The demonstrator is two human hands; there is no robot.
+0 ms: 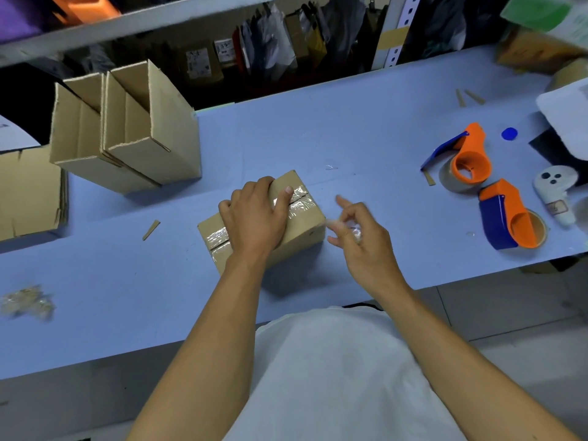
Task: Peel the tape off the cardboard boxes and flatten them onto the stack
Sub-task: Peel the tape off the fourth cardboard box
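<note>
A small sealed cardboard box [302, 218] lies on the blue table [350, 138] in front of me, with wrinkled clear tape [299, 200] along its top seam. My left hand [254, 214] lies on top of the box, its fingers curled over the far and left edges and its thumb along the tape. My right hand [359, 237] hovers just off the box's right end, blurred. It pinches a small shiny bit of clear tape [355, 232], with the index finger sticking out. A stack of flattened cardboard [28, 192] sits at the left edge.
Two open-topped cardboard boxes [127, 132] stand at the back left. Two orange-and-blue tape dispensers [467, 160] [512, 218] and a white controller [555, 189] lie on the right. A wad of peeled tape [25, 302] sits near the front left. Shelves rise behind the table.
</note>
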